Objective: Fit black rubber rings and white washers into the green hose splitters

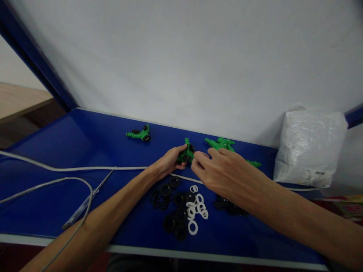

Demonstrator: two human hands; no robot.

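Observation:
My left hand (171, 159) is wrapped round a green plastic hose splitter (186, 153) with black parts on it, held above the blue table. Close against its right side is my right hand (211, 164), fingers curled in a pinch; whatever lies between the fingertips is hidden. Below the hands are several black rings (179, 215) and several white ring washers (193, 227). Small black O-rings (155, 200) lie left of them. Dark small parts (227, 204) sit partly under my right forearm. More green fittings (219, 143) lie behind my right hand.
Another green splitter with black parts (138, 134) lies at the back left. White cable (85, 168) runs across the blue table (127, 238). A thin screwdriver-like tool (85, 204) lies near my left forearm. A plastic-wrapped package (310, 147) stands at the right against the white wall (184, 68).

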